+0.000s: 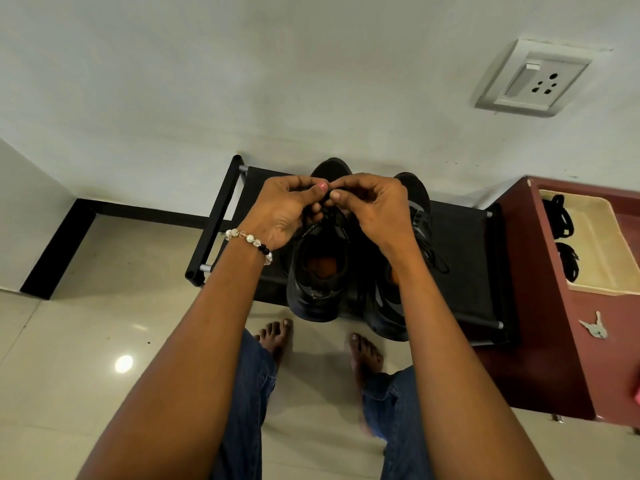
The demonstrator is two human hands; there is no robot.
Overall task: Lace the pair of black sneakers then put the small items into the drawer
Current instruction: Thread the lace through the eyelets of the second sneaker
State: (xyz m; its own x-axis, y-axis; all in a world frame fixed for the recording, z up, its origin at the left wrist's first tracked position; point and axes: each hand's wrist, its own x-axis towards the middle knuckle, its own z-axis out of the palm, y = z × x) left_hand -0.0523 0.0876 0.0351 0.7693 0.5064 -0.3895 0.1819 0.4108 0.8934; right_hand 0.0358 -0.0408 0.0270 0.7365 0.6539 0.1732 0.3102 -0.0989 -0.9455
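Sneakers (317,271) on rack (460,258) — both hands pinching one black lace (327,202).

Both hands, the left hand (287,209) and the right hand (372,209), pinch a black lace (325,211) above the left sneaker (317,271) on the shoe rack (460,258). The right sneaker (420,216) sits just beside it, nearer the rack's right edge. Black items (562,216) lie in the open drawer (602,268).

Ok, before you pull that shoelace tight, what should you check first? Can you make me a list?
1. Both hands on the lace: left hand and right hand pinch the black lace. Ok.
2. Left sneaker sits flat on the rack. Ok.
3. Lace through every eyelet: hidden by fingers. Cannot tell.
4. Right sneaker laced: lace ends lie loose. Not ok.
5. Drawer open for the small items. Ok.
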